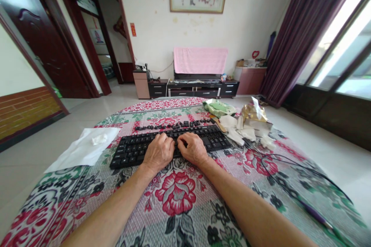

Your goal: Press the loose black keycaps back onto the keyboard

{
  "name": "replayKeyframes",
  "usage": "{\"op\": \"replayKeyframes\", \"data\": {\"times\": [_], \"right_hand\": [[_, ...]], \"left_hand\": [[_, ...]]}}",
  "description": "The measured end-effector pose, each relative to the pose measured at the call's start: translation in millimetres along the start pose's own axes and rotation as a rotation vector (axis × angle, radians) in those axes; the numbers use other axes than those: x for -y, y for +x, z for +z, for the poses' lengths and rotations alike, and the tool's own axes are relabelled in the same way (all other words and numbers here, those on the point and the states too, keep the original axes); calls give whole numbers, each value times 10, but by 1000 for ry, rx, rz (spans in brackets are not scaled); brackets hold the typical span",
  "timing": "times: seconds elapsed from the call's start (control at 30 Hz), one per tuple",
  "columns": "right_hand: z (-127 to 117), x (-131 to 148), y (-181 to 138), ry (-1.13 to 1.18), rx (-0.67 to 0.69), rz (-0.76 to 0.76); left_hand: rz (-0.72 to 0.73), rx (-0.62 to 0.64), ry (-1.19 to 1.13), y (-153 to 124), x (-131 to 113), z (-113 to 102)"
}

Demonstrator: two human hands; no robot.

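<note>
A black computer keyboard (pixel 131 148) lies slightly tilted across the flowered tablecloth in front of me. Over its middle, my left hand (pixel 160 149) rests with the fingers curled down and closed. My right hand (pixel 191 147) is just beside it, thumb and fingers drawn together at the keys. The fingertips of both hands nearly meet, and whatever is between them is hidden. Behind the keyboard's far edge runs a row of loose black keycaps (pixel 162 126). Near the right end of that row lies a brush with a wooden handle (pixel 219 125).
A white sheet (pixel 84 148) with a crumpled tissue (pixel 99 139) lies at left. On the right are used tissues (pixel 233 133), a gold tissue box (pixel 255 117), a green packet (pixel 219 107), a black cable (pixel 304 166) and a purple-handled tool (pixel 313 213).
</note>
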State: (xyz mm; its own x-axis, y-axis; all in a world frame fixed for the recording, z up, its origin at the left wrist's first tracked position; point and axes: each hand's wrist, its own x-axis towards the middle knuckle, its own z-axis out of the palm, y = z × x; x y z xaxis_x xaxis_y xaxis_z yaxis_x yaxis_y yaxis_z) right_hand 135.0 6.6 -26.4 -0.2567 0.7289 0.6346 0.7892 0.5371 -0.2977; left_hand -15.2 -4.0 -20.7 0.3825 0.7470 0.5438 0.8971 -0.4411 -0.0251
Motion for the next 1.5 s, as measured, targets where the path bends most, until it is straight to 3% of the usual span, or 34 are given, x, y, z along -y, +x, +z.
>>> {"op": "replayKeyframes", "data": {"times": [0.63, 0.87, 1.5], "right_hand": [[-76, -46, 30, 111, -16, 36], [-115, -163, 23, 71, -24, 41], [-71, -99, -30, 1, -9, 36]], "left_hand": [[2, 12, -8, -22, 42, 12], [15, 11, -2, -26, 42, -5], [25, -2, -26, -39, 73, 17]]}}
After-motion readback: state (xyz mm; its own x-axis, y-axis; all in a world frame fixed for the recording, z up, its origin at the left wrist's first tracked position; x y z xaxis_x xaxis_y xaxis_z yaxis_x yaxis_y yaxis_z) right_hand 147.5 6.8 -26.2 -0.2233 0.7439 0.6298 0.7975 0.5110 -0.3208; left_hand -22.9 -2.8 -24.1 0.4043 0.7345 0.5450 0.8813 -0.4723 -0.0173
